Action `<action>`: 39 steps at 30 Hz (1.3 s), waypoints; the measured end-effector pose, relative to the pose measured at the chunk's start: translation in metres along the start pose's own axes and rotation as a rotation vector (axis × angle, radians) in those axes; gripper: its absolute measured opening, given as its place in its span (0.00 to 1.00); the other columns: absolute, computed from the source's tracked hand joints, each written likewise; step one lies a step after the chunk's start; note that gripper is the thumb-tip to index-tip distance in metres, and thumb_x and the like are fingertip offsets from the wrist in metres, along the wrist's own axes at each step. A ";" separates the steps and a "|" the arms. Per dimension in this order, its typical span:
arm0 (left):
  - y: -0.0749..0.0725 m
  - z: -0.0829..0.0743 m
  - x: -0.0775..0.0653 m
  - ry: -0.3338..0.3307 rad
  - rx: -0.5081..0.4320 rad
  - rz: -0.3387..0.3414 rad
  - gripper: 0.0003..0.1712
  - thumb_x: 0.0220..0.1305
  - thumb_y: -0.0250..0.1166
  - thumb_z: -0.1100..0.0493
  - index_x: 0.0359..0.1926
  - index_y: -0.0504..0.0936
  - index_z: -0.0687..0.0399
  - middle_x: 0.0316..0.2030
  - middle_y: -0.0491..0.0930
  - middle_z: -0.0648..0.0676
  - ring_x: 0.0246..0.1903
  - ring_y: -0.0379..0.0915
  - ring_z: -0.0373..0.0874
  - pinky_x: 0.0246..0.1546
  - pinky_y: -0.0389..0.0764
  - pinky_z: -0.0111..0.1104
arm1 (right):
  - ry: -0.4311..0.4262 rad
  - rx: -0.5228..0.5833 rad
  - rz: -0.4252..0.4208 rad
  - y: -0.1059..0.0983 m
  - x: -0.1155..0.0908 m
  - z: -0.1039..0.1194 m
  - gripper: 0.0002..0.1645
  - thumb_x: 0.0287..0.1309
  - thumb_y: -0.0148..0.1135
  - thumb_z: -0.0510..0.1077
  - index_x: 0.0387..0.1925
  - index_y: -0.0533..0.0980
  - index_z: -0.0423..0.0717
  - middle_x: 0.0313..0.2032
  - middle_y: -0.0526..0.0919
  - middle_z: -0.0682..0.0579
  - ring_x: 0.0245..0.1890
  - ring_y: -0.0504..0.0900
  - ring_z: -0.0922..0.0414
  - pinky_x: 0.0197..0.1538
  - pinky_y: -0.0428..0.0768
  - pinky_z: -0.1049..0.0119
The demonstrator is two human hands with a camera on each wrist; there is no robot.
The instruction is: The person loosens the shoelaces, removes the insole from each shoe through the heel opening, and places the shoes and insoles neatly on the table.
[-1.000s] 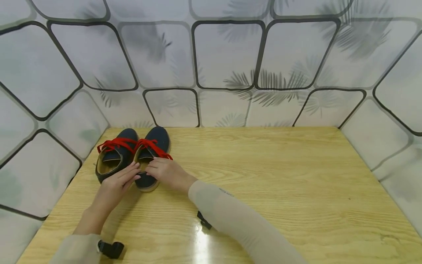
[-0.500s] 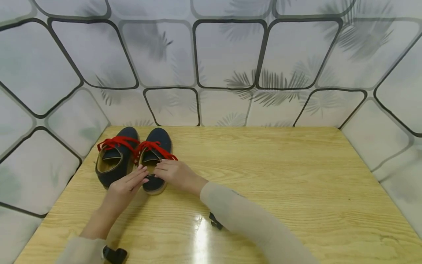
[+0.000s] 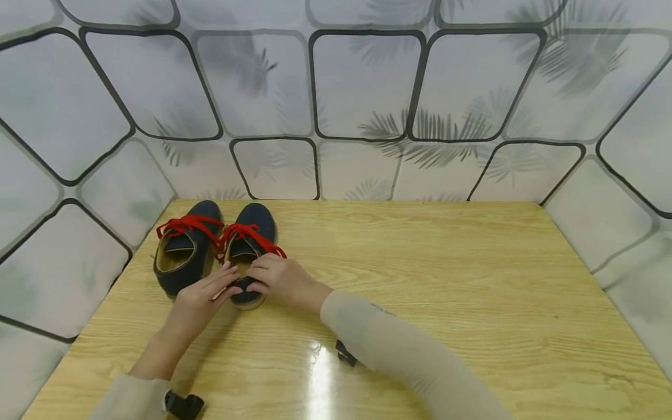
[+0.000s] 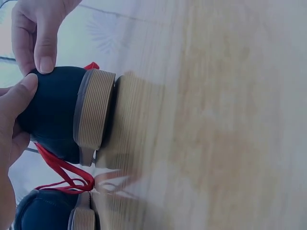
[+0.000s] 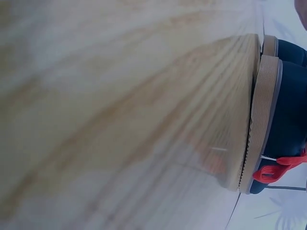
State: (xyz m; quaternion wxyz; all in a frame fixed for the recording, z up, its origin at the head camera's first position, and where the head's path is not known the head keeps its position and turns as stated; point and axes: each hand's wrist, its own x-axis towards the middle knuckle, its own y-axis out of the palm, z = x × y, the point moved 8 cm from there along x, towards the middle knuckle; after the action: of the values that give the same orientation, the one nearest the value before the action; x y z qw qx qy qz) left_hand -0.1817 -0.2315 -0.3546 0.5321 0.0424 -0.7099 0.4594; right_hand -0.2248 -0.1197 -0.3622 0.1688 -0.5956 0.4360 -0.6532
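Two dark navy shoes with red laces stand side by side at the far left of the table, toes pointing away. Both hands are at the heel of the right-hand shoe (image 3: pixel 255 217). My left hand (image 3: pixel 198 300) pinches the left of its heel collar, and my right hand (image 3: pixel 287 282) pinches the collar's right side. In the left wrist view both thumbs press the outside of the heel (image 4: pixel 57 108), while the other fingertips are hidden behind the rim. The left-hand shoe (image 3: pixel 175 281) stands beside it, untouched. Its neighbour's red lace (image 5: pixel 271 172) hangs over the side in the right wrist view.
The shoes stand on a light wooden table (image 3: pixel 446 280). A patterned white curtain (image 3: pixel 362 87) with dark lines and leaf prints encloses the back and both sides. Small black wrist devices are strapped at the left sleeve (image 3: pixel 128 399) and the right sleeve (image 3: pixel 388 341).
Both hands and the right-hand shoe have shifted a little to the right since a second ago. Over the last half second they have barely moved.
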 end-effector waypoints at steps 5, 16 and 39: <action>-0.001 -0.007 -0.003 -0.002 -0.027 -0.020 0.26 0.66 0.54 0.45 0.38 0.86 0.64 0.38 0.85 0.61 0.46 0.80 0.43 0.39 0.79 0.23 | -0.014 0.020 0.014 -0.003 -0.004 0.004 0.14 0.55 0.65 0.54 0.39 0.83 0.51 0.39 0.84 0.57 0.43 0.81 0.61 0.52 0.75 0.77; -0.001 -0.025 -0.002 -0.027 -0.081 -0.041 0.26 0.67 0.55 0.45 0.36 0.87 0.64 0.37 0.85 0.59 0.40 0.82 0.49 0.48 0.72 0.16 | -0.033 0.056 0.006 -0.023 -0.018 0.014 0.13 0.53 0.68 0.52 0.37 0.83 0.48 0.38 0.85 0.56 0.42 0.81 0.61 0.53 0.75 0.76; 0.029 0.022 -0.044 -1.462 -0.855 0.178 0.33 0.65 0.62 0.56 0.64 0.64 0.72 0.45 0.79 0.51 0.35 0.79 0.29 0.41 0.82 0.32 | 1.324 1.004 0.131 0.013 -0.053 -0.043 0.24 0.52 0.70 0.46 0.48 0.77 0.38 0.39 0.81 0.48 0.31 0.82 0.59 0.33 0.84 0.64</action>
State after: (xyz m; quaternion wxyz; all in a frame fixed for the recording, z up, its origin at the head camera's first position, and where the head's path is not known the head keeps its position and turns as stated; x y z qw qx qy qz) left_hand -0.1949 -0.2492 -0.4080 -0.1279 0.0680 -0.9882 0.0491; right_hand -0.2561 -0.0723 -0.4017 0.1610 0.0842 0.1357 -0.9739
